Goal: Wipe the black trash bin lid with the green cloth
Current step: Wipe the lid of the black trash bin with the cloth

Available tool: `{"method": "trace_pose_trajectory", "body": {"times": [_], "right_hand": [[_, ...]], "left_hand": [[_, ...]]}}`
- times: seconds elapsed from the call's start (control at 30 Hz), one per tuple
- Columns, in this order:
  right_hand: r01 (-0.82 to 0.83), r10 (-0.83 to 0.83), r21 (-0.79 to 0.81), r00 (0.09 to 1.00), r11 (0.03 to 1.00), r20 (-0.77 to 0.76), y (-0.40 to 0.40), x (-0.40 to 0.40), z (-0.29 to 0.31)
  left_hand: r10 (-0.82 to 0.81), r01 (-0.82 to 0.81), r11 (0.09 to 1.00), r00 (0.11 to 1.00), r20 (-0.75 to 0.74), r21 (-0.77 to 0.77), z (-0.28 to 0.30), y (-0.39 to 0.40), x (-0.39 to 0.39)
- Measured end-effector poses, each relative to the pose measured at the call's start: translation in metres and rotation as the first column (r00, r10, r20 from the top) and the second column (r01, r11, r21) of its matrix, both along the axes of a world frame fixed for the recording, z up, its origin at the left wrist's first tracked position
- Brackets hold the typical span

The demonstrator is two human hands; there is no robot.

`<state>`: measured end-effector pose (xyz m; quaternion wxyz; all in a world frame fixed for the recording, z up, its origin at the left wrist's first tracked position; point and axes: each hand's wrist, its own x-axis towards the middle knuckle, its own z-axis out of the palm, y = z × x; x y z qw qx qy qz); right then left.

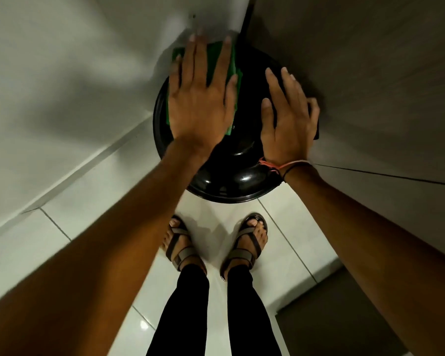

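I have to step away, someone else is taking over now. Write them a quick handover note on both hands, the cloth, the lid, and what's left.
Left hand: flat, fingers spread, pressing the green cloth on the far-left part of the black trash bin lid.
Right hand: open, resting on the lid's right side, steadying it.
Bin stands in the corner between two walls, on the tiled floor.
Done: wiping is under way; how much is covered cannot be told.
Left: the near and right parts, to be safe.
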<state>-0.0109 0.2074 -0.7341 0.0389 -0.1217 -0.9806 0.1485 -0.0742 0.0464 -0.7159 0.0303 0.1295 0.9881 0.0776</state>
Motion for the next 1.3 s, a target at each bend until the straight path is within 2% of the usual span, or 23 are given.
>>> {"method": "trace_pose_trajectory", "body": {"times": [0.13,0.27,0.33,0.4,0.47,0.53,0.6,0.73,0.8,0.83,0.87,0.9,0.93,0.97,1.0,1.03,1.17,1.23,1.27,1.3], "right_hand": [[0.003,-0.003,0.007,1.0,1.0,0.028,-0.001,-0.001,0.001],[-0.019,0.019,0.012,0.999,1.0,0.049,0.003,0.003,0.006],[-0.013,0.012,0.02,0.999,1.0,0.037,0.003,0.005,0.006],[-0.001,-0.001,0.033,0.999,0.999,0.041,0.003,0.003,0.005],[-0.007,0.004,0.05,0.998,0.999,0.061,0.0,0.001,0.007],[-0.023,0.017,0.057,0.995,0.998,0.1,0.0,-0.001,0.009],[-0.03,0.018,0.081,0.989,0.996,0.144,-0.001,0.001,0.013],[-0.088,0.068,0.057,0.956,0.994,0.286,0.001,-0.003,0.032],[-0.096,0.096,-0.017,0.926,0.995,0.366,0.004,-0.008,0.048],[-0.053,0.097,-0.127,0.925,0.99,0.368,0.003,-0.013,0.065],[0.064,0.06,-0.316,0.928,0.946,0.367,-0.002,-0.016,0.08],[0.246,-0.008,-0.558,0.919,0.792,0.395,-0.01,-0.018,0.1],[0.411,-0.012,-0.746,0.879,0.525,0.476,-0.021,-0.021,0.134],[0.538,0.079,-0.811,0.82,0.232,0.566,-0.032,-0.021,0.165],[0.624,0.205,-0.781,0.762,0.018,0.614,-0.042,-0.021,0.198],[0.666,0.287,-0.738,0.731,-0.105,0.619,-0.05,-0.02,0.231],[0.618,0.467,-0.696,0.769,-0.366,0.437,-0.062,-0.012,0.382],[0.544,0.495,-0.747,0.803,-0.382,0.332,-0.066,-0.013,0.453],[0.509,0.497,-0.787,0.812,-0.349,0.305,-0.066,-0.014,0.479],[0.432,0.458,-0.861,0.844,-0.269,0.28,-0.061,-0.014,0.522]], "left_hand": [[0.092,-0.093,0.995,0.995,0.037,0.021,0.008,0.016,0.087],[-0.03,0.012,0.992,0.99,0.137,0.129,0.033,0.017,0.157],[-0.081,0.055,0.977,0.99,0.119,0.208,0.042,0.004,0.141],[-0.152,0.11,0.97,0.97,0.189,0.218,0.052,-0.01,0.112],[-0.261,0.235,0.965,0.91,0.321,0.12,0.062,-0.02,0.088],[-0.31,0.343,0.939,0.868,0.388,-0.019,0.068,-0.019,0.074],[-0.286,0.342,0.937,0.871,0.399,-0.075,0.074,-0.017,0.067],[-0.293,0.355,0.933,0.848,0.442,-0.062,0.085,-0.015,0.06],[-0.259,0.295,0.955,0.793,0.551,0.024,0.101,-0.019,0.061],[-0.226,0.23,0.97,0.758,0.611,0.074,0.117,-0.023,0.059],[-0.209,0.165,0.978,0.716,0.666,0.131,0.131,-0.029,0.057],[-0.215,0.095,0.974,0.678,0.702,0.207,0.148,-0.035,0.054],[-0.243,0.02,0.952,0.656,0.714,0.306,0.175,-0.043,0.046],[-0.272,-0.069,0.911,0.64,0.718,0.406,0.203,-0.053,0.04],[-0.293,-0.143,0.864,0.637,0.713,0.483,0.235,-0.062,0.031],[-0.298,-0.198,0.828,0.637,0.711,0.524,0.269,-0.069,0.021],[-0.286,-0.321,0.776,0.588,0.757,0.543,0.426,-0.097,-0.019],[-0.297,-0.354,0.765,0.548,0.782,0.538,0.49,-0.108,-0.037],[-0.301,-0.38,0.749,0.535,0.79,0.543,0.515,-0.111,-0.044],[-0.31,-0.363,0.747,0.551,0.774,0.557,0.56,-0.112,-0.052]]}}
